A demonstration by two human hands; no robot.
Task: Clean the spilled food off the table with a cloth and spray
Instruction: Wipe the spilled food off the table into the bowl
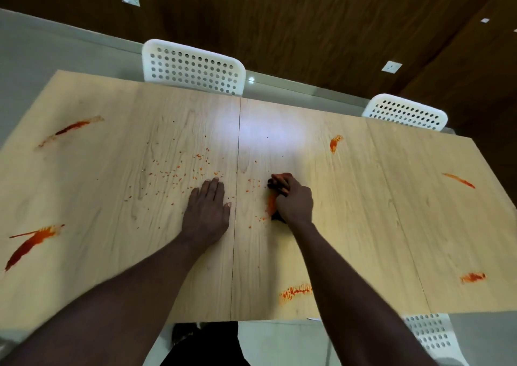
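My right hand point(293, 199) fists a stained cloth point(272, 203) mid-table point(363, 226); my left hand point(208, 209) lies flat, open. Crumbs point(179, 170) (scattered leftward) could smear or roll off the near edge. No spray visible.

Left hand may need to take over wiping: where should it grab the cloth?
Grip the cloth by its orange left edge, coming from the left; the right hand covers its top and right, bunching it on the table.

One table point(363, 226), three white chairs point(193, 67), two hands point(207, 212), one cloth point(275, 195), seven red smears point(70, 129), many scattered orange crumbs point(179, 170)
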